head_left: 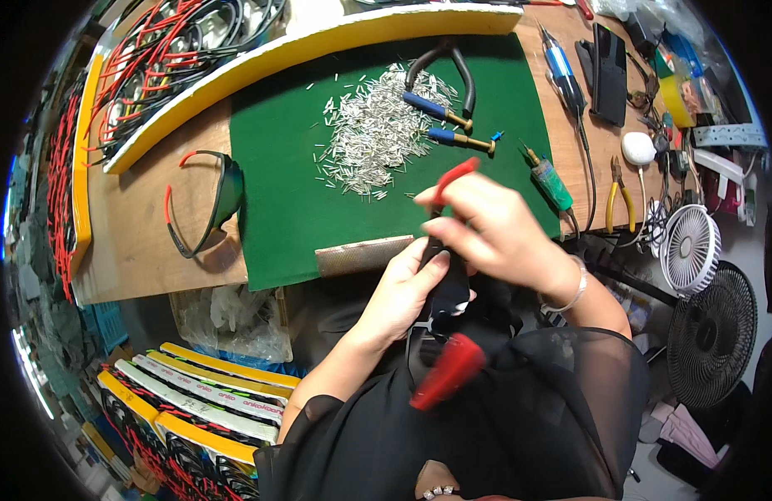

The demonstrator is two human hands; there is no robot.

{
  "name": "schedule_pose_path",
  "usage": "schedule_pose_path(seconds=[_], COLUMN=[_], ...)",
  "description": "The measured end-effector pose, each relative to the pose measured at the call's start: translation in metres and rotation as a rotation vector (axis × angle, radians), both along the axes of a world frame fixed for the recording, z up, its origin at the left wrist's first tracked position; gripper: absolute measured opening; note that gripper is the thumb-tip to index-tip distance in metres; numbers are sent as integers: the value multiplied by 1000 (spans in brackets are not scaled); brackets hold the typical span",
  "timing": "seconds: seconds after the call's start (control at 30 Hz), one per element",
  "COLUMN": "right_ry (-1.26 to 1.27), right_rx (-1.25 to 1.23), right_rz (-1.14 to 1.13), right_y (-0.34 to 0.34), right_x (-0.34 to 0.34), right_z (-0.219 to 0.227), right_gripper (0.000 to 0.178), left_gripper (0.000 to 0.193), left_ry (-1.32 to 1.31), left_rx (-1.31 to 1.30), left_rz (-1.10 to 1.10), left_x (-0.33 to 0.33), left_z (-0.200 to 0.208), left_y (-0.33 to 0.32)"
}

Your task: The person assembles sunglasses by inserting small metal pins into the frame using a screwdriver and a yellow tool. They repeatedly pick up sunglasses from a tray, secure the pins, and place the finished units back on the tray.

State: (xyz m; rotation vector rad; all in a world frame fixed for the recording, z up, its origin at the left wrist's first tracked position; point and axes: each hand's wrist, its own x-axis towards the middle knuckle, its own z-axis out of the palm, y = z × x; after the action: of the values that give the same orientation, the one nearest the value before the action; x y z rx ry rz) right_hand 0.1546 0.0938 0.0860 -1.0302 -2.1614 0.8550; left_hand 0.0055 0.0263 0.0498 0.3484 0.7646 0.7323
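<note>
Close to my body, my left hand grips a pair of dark glasses with red temple tips, its thumb on the black part. One red temple tip sticks up by the fingers of my right hand, which pinch the glasses' black arm. A blurred red part, apparently the other temple, hangs lower, over my black clothing. My hands hide much of the frame. Beyond them lies a heap of small silver metal pins on the green mat. Two short blue-and-brass tools lie on its right edge.
Another pair of dark glasses with red tips lies left of the mat. On the right are a blue-handled pen-like tool, a green-handled one, yellow-handled pliers and two fans. Yellow-edged trays of glasses stand lower left.
</note>
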Motion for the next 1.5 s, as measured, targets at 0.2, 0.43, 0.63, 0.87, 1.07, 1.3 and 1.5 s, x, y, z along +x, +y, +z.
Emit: schedule_pose_path(seconds=[0.2, 0.43, 0.63, 0.87, 1.07, 1.3, 1.5], right_ry=[106, 48, -81, -176, -199, -538, -535], right_rx=[0, -163, -83, 407, 227, 481, 455], right_rz=[23, 77, 108, 134, 156, -169, -216], right_y=[0, 9, 0, 12, 37, 60, 59], right_x=[-9, -4, 8, -7, 6, 10, 14], right_z=[-9, -8, -19, 24, 26, -53, -54], right_gripper=[5, 18, 13, 28, 34, 18, 19], left_gripper=[28, 26, 36, 26, 22, 23, 25], left_ry=[-28, 7, 24, -76, -77, 73, -43], left_rx=[-22, 24, -85, -284, -329, -373, -381], left_rz=[-17, -52, -84, -217, 22, 45, 108], left_x=[-3, -6, -6, -12, -6, -2, -1], left_z=[-2, -2, -5, -18, -23, -21, -25], left_y=[-2, 3, -5, -39, -34, -20, -18])
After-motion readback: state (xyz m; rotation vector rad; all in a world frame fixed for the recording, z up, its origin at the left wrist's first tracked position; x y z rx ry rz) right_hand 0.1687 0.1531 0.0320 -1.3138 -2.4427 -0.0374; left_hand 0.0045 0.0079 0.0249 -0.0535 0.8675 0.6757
